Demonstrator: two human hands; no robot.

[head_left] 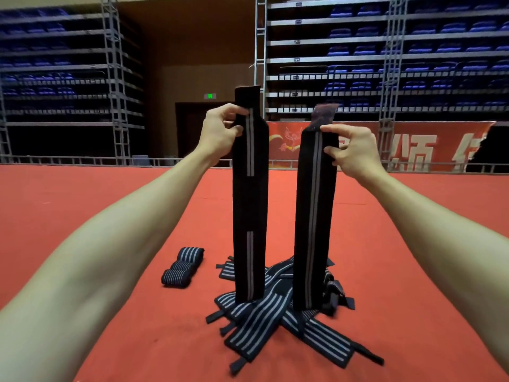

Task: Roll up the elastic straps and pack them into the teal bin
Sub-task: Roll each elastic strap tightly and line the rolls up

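L hand (220, 128) pinches top of left strap (250, 202); right strap (314, 216) pinched by R hand (349, 150). Both hang over the loose pile (264, 312). Step: picking up, pre-roll. Next prob. needs one strap dropped, both hands rolling. Rolled straps (183, 267) lie left on the red floor (82, 216); teal bin not in view; pile looks tangled.

Red carpet (110, 194); behind it — blue tiered seats (446, 48); red banner (413, 150)

Sports arena, retracted blue bleachers (358, 51), red floor (110, 202)
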